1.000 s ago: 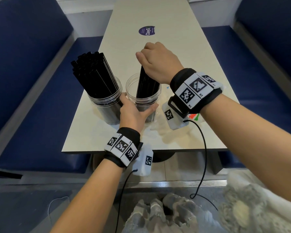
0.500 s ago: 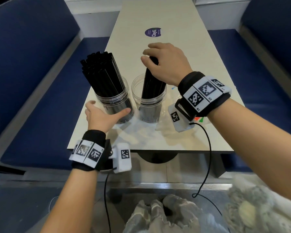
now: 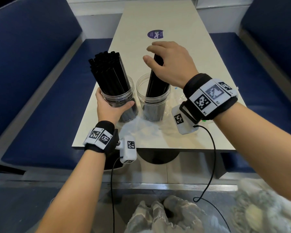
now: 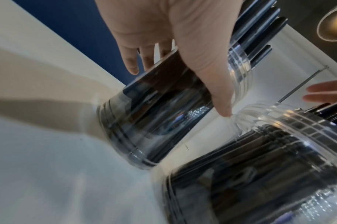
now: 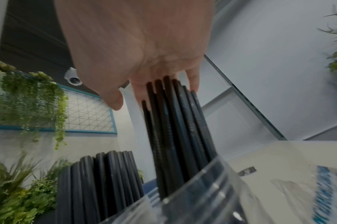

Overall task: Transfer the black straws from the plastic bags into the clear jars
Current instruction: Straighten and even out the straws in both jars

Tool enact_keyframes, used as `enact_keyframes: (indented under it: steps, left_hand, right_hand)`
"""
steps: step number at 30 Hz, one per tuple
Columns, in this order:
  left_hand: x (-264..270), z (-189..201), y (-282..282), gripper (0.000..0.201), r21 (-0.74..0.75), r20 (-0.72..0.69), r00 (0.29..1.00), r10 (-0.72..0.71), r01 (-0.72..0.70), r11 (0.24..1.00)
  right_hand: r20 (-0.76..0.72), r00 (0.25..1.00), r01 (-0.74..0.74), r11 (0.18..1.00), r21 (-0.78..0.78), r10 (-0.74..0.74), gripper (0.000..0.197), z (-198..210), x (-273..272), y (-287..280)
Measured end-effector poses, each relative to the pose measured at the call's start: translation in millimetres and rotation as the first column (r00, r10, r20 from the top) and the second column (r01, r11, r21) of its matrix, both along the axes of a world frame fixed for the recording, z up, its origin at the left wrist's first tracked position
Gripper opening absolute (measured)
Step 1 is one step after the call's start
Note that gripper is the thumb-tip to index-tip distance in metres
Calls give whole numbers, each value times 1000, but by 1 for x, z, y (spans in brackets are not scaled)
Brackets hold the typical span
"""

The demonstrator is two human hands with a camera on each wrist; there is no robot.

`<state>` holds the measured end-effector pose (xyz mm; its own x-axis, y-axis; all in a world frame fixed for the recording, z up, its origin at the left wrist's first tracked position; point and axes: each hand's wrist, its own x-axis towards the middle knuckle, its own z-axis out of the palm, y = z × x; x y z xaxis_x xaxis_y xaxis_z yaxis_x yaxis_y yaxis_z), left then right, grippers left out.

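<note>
Two clear jars stand side by side near the table's front edge. The left jar is packed with black straws, and my left hand grips it, thumb across the front and fingers round the far side. The right jar holds a thinner, leaning bundle of straws. My right hand hovers over that bundle with straight, spread fingers, and the straw tops touch its fingers.
Crumpled clear plastic bags lie on the beige table in front of and right of the jars. A purple sticker sits farther back. Blue benches flank the table on both sides.
My left hand left the right jar, swung left and took hold of the left jar. My right hand released its grip on the straw bundle and spread open above it.
</note>
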<state>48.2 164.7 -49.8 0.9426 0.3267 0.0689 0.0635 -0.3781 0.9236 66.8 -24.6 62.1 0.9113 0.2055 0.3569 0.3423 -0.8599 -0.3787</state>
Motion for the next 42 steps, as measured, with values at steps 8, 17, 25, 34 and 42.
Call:
enact_keyframes:
  steps: [8,17,25,34,42]
  left_hand:
    - [-5,3,5,100,5,-1,1000,5,-5,1000]
    - [-29,12,31,98,113,27,1000,-8,5,994]
    - [-46,18,48,98,245,43,999,27,-37,969]
    - [-49,30,50,98,320,53,996,75,-88,943]
    - [-56,38,46,90,358,73,994,77,-98,928]
  right_hand:
    - [74,985,-158,987,33,155,49,29,-26,65]
    - [-311,946,-119,990,-76,90,94,16,-3,125]
    - [-200,966,-141,983,120,163,20,8,-13,131]
    - [-208,957,-174,973,150,203,35,8,-28,129]
    - [-191,980,29,894,447,64,8,9,-33,127]
